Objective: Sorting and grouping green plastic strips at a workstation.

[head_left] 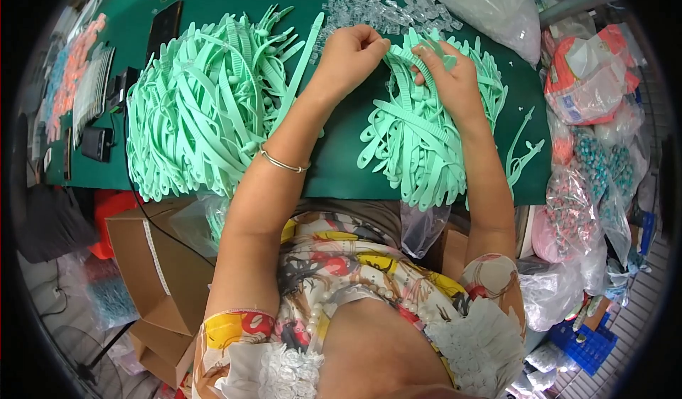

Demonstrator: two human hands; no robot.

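My right hand is closed on a mint-green ridged rubber strap, above the right-hand pile. Close beside it, my left hand is closed in a pinch near the strap's end; what its fingers grip is hidden. Under my right hand lies the smaller pile of green straps, with holes and ridges along them. A larger pile of like straps spreads left of my left forearm. Small clear plastic buckles lie scattered just beyond both hands.
The green tabletop carries a phone and a small black box at left. A clear bag lies at the far right. Loose straps lie near the right edge. Filled plastic bags crowd the right side; a cardboard box stands below left.
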